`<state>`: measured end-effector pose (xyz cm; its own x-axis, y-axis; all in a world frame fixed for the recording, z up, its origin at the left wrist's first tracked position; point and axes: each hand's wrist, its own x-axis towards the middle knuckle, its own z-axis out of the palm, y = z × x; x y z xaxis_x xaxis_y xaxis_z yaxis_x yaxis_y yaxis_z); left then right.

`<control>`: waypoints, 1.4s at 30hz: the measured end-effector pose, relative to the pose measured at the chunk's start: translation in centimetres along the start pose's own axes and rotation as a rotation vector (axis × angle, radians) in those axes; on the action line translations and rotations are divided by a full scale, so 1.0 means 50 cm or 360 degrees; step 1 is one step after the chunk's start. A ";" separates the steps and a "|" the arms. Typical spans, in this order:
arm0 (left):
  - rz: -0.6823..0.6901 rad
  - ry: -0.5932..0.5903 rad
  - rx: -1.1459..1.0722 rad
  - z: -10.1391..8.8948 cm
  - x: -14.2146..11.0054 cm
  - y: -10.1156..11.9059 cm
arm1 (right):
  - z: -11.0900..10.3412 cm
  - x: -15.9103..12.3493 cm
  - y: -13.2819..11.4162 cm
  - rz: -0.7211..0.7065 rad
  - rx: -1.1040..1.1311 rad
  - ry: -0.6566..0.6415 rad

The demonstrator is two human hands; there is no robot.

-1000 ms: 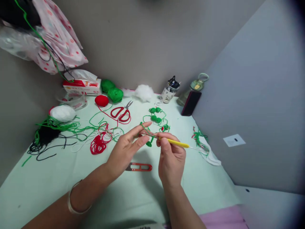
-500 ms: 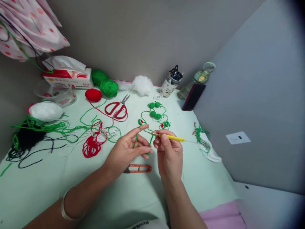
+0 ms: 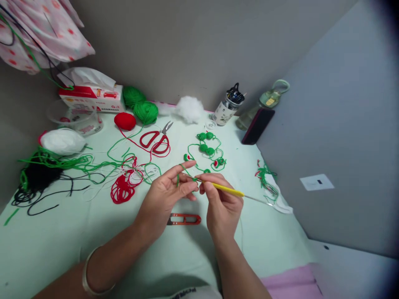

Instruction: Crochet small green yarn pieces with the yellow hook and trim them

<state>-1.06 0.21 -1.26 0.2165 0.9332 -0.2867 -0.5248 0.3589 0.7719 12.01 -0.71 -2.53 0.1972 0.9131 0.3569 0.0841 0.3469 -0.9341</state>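
Observation:
My right hand (image 3: 222,203) is closed around the yellow handle of a crochet hook (image 3: 229,190), whose metal tip points left toward my other hand. Between thumb and fingers my left hand (image 3: 170,187) pinches a small piece of green yarn (image 3: 195,179). A strand of that yarn runs over the raised index finger. The hook's tip meets the yarn at the left fingertips, where fingers partly hide it. Beneath the hands lie orange thread snips (image 3: 185,219). Small green crocheted balls (image 3: 206,148) joined by yarn sit just beyond the hands.
Red-handled scissors (image 3: 155,141), a red yarn ball (image 3: 125,121), green yarn balls (image 3: 146,112) and white stuffing (image 3: 189,109) lie farther back. Tangled red yarn (image 3: 122,189) and black yarn (image 3: 42,174) spread leftward. At the back right stand a pen jar (image 3: 223,113), a bottle (image 3: 247,118) and a phone (image 3: 258,126).
The hook's tip has come down and left to the left fingertips, its handle tilting more. The green strand that hung between the hands is now gathered at the left pinch. The view shifted slightly.

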 end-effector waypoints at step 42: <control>-0.0217 0.0024 -0.0181 -0.013 0.004 0.005 | -0.029 0.010 0.003 0.0062 0.0097 0.0011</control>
<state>-1.66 0.50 -1.50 0.2801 0.8755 -0.3937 -0.5815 0.4811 0.6560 13.52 -0.49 -2.49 0.2063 0.9248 0.3198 0.0168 0.3235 -0.9461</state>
